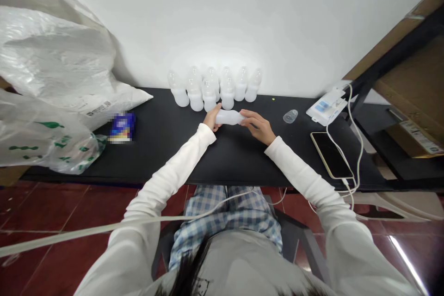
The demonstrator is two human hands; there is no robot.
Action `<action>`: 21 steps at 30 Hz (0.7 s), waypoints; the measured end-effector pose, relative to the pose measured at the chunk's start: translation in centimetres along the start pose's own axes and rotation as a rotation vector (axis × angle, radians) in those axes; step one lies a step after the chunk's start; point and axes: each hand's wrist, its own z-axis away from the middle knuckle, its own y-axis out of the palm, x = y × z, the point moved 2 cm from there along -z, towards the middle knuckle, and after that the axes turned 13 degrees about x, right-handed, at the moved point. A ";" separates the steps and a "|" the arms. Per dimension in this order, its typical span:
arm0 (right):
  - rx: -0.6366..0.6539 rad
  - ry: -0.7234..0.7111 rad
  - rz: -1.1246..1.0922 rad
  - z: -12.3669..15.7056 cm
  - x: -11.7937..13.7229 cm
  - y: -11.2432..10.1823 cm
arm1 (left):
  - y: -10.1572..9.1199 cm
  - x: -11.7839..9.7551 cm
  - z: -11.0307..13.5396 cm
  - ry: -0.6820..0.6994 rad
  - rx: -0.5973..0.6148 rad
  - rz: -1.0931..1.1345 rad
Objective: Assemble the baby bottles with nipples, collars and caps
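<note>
My left hand (pixel 212 119) is wrapped around one end of a frosted white baby bottle (pixel 228 117), which lies sideways above the black table. At its other end, the fingers of my right hand (pixel 258 126) are closed on the narrower top, which they partly hide. No clear dome cap shows on this bottle. A loose clear cap (pixel 290 116) lies on the table to the right of my right hand. Just beyond my hands, several similar white bottles with clear dome caps stand upright in a group, among them a front one (pixel 227 97).
Plastic bags (pixel 62 69) and a blue packet (pixel 122 127) occupy the left side of the black table (pixel 152 162). On the right are a phone (pixel 331 155) with a white cable and a white box (pixel 326 105). A white wall (pixel 208 9) rises behind the bottles.
</note>
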 end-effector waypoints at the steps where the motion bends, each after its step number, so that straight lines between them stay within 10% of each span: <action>1: 0.034 -0.049 0.035 0.1 -0.1 -0.1 | 0.0 0.0 0.0 -0.054 0.011 0.010; 7: 0.228 -0.267 0.069 0.5 -0.3 -0.3 | -0.4 -0.6 0.0 -0.275 0.073 0.012; 11: 0.157 -0.072 0.059 0.0 -0.5 0.1 | -0.5 -0.4 -0.4 -0.233 0.092 -0.043; 17: -0.140 0.538 -0.132 -0.2 -1.9 0.3 | 0.6 0.9 -0.6 0.282 0.247 -0.275; 21: -0.138 0.693 0.117 0.0 -2.7 -0.8 | 1.3 1.0 0.0 0.672 0.307 -0.567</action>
